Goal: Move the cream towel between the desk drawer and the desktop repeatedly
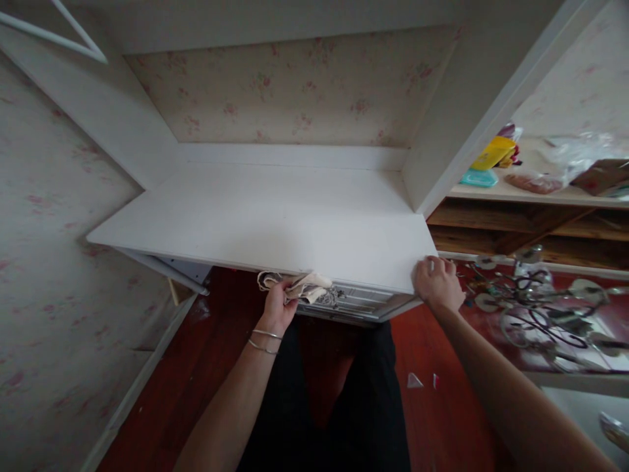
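Observation:
My left hand (278,308) is closed around a crumpled cream cloth (309,287) with darker stripes and a grey fringe. The cloth is at the front edge of a white desk (295,210), in front of the slatted drawer unit (361,301) under the top. At the desk's front right corner rests my right hand (439,283), its fingers curled over the edge of the top. Whether anything small is under those fingers is hidden.
White side panels (466,111) rise from the desk. A wooden shelf (540,190) with plastic bags and a yellow packet (493,154) stands at right. A chandelier-like tangle (545,308) lies below it. Small scraps (414,380) lie on the red floor (442,419).

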Demonstrator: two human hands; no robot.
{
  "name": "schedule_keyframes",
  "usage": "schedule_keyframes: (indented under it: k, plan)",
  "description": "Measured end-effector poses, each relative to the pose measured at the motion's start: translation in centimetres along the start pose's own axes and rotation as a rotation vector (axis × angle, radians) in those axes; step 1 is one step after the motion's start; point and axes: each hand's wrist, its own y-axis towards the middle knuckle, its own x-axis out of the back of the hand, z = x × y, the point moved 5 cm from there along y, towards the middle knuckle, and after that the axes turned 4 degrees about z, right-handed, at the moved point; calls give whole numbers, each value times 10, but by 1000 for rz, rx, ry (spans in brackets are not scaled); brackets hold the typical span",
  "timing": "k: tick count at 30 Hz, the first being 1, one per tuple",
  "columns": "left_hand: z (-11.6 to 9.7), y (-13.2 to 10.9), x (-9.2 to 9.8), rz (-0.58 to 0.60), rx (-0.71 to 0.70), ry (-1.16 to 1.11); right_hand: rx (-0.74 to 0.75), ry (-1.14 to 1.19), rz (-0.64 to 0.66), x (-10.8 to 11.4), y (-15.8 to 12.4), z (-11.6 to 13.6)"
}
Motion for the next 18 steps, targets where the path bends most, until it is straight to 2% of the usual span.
schedule_keyframes:
  k: [3, 7, 13, 18]
  plan:
    - [4, -20, -14, 33, -61, -67, 1, -3, 2, 2, -2, 3]
    - [28, -44, -35, 5, -70, -122, -3, -6, 1, 3, -3, 4]
    - [79, -69, -74, 65, -50, -126, 11, -8, -13, 5, -3, 6]
    - [136, -76, -104, 109, 79, -137, 2, -16, 3, 5, -2, 6]
